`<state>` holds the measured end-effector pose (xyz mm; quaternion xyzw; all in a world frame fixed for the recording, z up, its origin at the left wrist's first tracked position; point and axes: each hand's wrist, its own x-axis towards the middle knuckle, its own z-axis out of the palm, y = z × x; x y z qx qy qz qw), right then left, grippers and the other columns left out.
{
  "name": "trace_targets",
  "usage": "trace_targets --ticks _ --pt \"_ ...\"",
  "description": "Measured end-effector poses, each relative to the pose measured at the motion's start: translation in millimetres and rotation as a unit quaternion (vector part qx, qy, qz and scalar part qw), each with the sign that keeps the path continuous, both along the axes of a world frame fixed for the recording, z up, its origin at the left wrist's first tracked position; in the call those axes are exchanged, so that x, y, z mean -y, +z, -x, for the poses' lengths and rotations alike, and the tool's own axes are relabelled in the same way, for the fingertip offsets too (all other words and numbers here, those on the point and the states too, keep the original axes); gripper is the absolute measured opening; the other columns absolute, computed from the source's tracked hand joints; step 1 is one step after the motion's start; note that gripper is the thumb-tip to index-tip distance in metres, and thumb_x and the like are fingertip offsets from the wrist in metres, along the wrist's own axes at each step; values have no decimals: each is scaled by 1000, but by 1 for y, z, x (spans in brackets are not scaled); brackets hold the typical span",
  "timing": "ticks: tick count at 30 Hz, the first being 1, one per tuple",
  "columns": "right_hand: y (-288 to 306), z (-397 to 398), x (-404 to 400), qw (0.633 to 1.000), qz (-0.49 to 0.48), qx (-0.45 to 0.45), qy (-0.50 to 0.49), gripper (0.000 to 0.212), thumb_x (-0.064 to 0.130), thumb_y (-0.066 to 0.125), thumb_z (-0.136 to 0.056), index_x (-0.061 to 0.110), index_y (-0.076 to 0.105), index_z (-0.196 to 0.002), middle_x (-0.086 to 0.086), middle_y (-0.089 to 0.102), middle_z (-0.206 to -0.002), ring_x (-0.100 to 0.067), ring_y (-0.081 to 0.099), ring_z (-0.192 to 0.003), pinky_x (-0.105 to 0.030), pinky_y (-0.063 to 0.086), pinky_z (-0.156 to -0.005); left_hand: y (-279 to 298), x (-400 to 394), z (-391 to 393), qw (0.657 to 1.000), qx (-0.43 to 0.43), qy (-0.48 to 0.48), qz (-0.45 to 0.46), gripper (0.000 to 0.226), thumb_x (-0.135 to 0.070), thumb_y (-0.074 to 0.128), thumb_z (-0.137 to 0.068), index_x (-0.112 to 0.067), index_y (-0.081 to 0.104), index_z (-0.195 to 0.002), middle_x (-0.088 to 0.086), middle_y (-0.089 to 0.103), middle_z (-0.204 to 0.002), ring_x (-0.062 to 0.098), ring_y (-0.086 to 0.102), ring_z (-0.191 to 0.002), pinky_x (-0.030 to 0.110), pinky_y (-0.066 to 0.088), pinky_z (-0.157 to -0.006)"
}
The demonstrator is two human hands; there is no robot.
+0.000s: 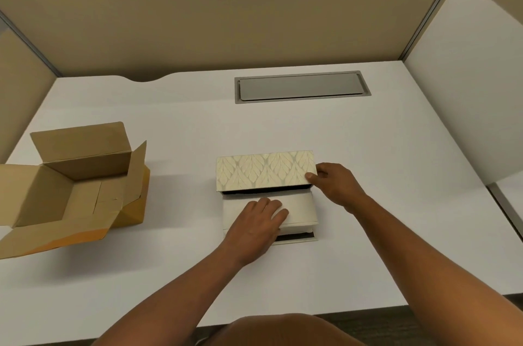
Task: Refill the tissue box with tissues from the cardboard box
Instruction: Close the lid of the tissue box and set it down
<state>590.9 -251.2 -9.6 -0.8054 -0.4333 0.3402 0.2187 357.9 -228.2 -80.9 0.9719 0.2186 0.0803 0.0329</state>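
Observation:
The tissue box (pixel 266 171) lies in the middle of the white desk, and its leaf-patterned lid is tipped up and away from me. My right hand (pixel 336 184) pinches the lid's right end, thumb on the patterned face. In front of the lid a white stack of tissues (pixel 300 207) sits in the box's lower part. My left hand (pixel 254 228) lies flat on top of that stack, fingers spread slightly, gripping nothing. The brown cardboard box (pixel 73 184) stands at the left with its flaps open, and the part of its inside that I can see is empty.
A grey cable hatch (pixel 301 86) is set into the white desk (pixel 368 161) behind the tissue box. Beige partition walls close off the back and left. A white panel (pixel 467 76) stands at the right. The desk's front edge is near my body.

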Motion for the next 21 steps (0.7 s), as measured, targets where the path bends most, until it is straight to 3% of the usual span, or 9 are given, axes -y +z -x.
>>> trace_targets --ticks 3,7,13,17,21 --pt "-1 -1 6 1000 -4 -4 12 37 35 61 -94 14 65 -124 -1 69 -122 -20 63 -109 -35 51 -92 -2 3 0 1000 6 5 -2 47 -22 81 -80 -15 60 -121 11 64 -126 29 60 -110 39 54 -87" --pt "-3 -1 18 1000 -1 -1 16 34 37 63 -92 15 67 -118 0 72 -110 -20 65 -102 -36 51 -87 -3 7 -2 999 28 17 -22 45 -21 78 -82 -13 59 -122 12 63 -128 29 57 -113 40 52 -91" --pt "-8 1 29 1000 -13 -25 12 32 34 65 -92 17 67 -119 2 72 -116 -16 66 -104 -34 52 -92 -3 33 24 993 101 53 19 40 -34 75 -86 -18 60 -120 7 55 -131 25 47 -119 42 53 -95" --pt "-8 2 34 999 -21 -32 10 27 32 66 -91 19 70 -114 4 74 -111 -15 66 -102 -36 52 -93 -2 35 59 971 170 166 15 72 -46 76 -81 -20 44 -140 15 32 -150 34 36 -137 49 34 -112" --pt "-8 3 37 999 -23 -36 13 27 31 65 -92 18 69 -115 4 73 -113 -14 66 -102 -34 52 -91 6 19 72 970 86 226 33 118 -65 71 -71 -21 6 -159 23 0 -165 41 4 -153 62 17 -119"
